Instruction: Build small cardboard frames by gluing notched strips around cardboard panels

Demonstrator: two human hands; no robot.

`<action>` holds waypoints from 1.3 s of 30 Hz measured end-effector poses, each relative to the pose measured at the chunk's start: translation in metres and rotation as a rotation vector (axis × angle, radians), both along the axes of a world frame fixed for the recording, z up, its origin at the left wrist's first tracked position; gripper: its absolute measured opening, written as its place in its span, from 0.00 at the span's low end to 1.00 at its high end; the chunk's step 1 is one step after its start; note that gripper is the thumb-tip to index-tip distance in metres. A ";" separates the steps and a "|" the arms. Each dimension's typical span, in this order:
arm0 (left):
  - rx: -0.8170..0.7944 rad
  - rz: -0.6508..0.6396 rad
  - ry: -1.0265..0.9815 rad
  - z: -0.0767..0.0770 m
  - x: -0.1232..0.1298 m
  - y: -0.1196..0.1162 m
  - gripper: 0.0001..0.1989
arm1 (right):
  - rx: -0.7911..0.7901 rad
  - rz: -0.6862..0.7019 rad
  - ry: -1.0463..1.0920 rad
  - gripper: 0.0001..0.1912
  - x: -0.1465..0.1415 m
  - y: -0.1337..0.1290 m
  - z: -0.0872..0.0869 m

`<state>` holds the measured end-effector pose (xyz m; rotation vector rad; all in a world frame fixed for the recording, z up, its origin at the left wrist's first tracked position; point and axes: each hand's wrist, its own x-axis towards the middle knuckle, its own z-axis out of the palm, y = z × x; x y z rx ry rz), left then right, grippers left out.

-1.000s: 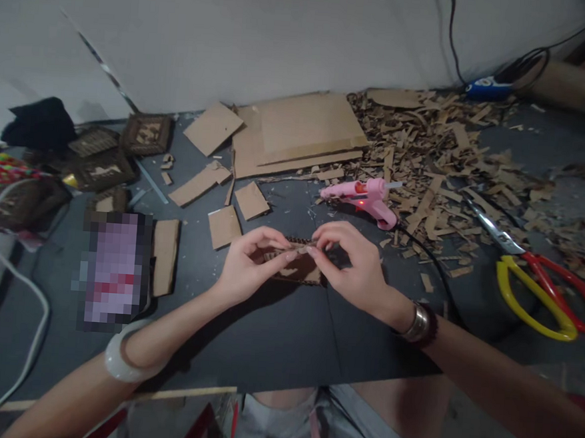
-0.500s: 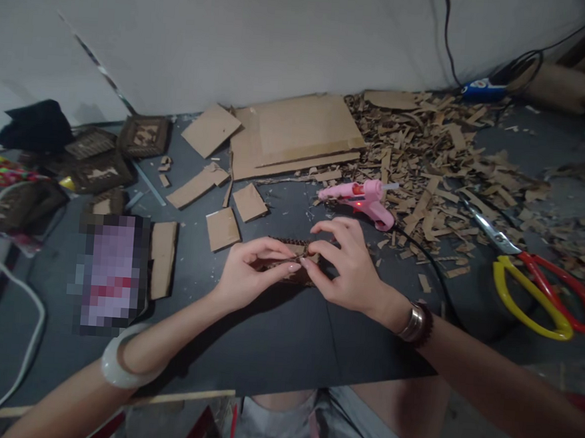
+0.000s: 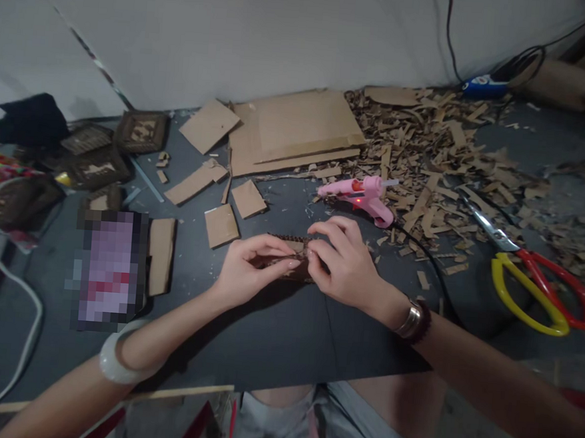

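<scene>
A small corrugated cardboard piece (image 3: 291, 241) with a ridged edge lies on the dark table under my fingers, mostly covered by them. My left hand (image 3: 249, 269) is closed, thumb and fingers pinching a thin cardboard strip (image 3: 297, 254) just above that piece. At the strip's other end my right hand (image 3: 342, 262) is closed, its thumb and index fingertip pressed together on it. Just beyond my right hand lies a pink glue gun (image 3: 359, 193) with a glue stick in its back and a small red light glowing.
Scissors (image 3: 529, 269) with red and yellow handles lie at right, near a heap of cardboard scraps (image 3: 437, 162). Large cardboard sheets (image 3: 299, 126) lie at the back. Cut squares (image 3: 222, 226), dark framed pieces (image 3: 142, 132) and a blurred purple item (image 3: 109, 266) are at left.
My right thumb and index fingertip have shifted slightly at the strip's end. The left hand keeps its pinch. The whole view has moved a little.
</scene>
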<state>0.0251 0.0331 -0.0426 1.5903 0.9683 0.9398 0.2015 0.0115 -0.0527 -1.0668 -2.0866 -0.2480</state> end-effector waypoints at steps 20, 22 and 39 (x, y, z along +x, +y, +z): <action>-0.076 0.014 -0.016 -0.002 0.001 0.000 0.11 | -0.012 0.019 -0.003 0.08 -0.001 -0.001 0.000; -0.095 0.011 -0.037 -0.002 0.001 0.000 0.11 | 0.007 0.007 0.015 0.08 0.000 0.000 0.000; -0.205 0.024 -0.142 0.000 0.003 0.003 0.15 | 0.107 -0.121 0.075 0.09 0.007 0.005 0.002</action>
